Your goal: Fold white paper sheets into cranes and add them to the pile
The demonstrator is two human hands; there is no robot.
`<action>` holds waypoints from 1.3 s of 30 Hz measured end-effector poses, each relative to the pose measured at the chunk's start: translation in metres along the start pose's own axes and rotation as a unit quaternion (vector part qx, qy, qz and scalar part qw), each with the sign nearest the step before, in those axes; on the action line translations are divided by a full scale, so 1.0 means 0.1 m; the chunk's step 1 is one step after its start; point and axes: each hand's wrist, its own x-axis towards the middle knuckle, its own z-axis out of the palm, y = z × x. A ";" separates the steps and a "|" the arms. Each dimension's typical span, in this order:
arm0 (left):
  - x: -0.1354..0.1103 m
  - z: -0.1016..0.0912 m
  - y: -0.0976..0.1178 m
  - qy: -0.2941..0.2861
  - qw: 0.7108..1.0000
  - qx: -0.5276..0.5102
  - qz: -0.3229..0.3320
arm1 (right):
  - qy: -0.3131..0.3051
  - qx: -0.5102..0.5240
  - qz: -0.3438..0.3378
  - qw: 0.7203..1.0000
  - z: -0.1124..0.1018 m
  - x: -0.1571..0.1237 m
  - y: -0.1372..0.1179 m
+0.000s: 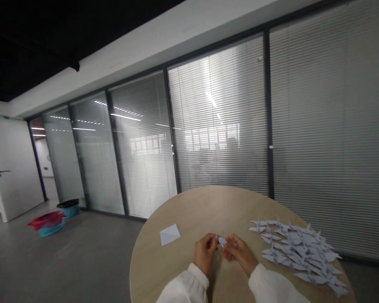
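Observation:
Both of my hands meet over the near part of a round wooden table (189,206). My left hand (204,253) and my right hand (239,252) pinch a small folded piece of white paper (222,241) between their fingertips, held just above the tabletop. White sleeves cover both wrists. A flat square sheet of white paper (169,234) lies on the table to the left of my hands. Several folded white paper cranes (298,249) are spread in rows to the right of my right hand.
A glass partition wall with closed blinds (221,126) runs behind the table. On the grey floor at far left stand a blue bin with a red liner (49,223) and a dark-lined bin (68,206), beside a white door (9,168).

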 end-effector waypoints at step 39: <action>0.10 -0.02 -0.06 -0.002 0.991 -0.105 -0.079 | -0.057 -0.091 -0.033 0.994 -0.01 -0.03 -0.06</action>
